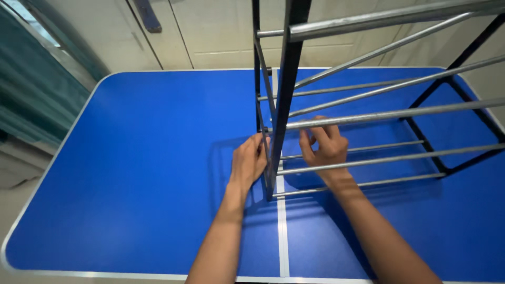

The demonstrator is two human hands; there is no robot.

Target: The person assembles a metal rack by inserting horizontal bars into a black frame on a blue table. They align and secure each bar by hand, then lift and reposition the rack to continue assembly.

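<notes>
A metal rack (pixel 286 79) with black side frames and several silver horizontal rods stands upright on the blue table (pixel 142 173). My left hand (pixel 248 160) rests against the near black side frame, fingers curled onto its lower part. My right hand (pixel 325 146) reaches in among the rods, fingers closed around a silver rod (pixel 389 114) near its joint with the black upright. The far black side frame (pixel 447 126) stands at the right.
A white centre line (pixel 282 231) runs across the table toward me. The table's pale rim (pixel 63 142) curves along the left. Beyond lie cream floor tiles (pixel 221 31) and a teal curtain (pixel 31 89) at far left.
</notes>
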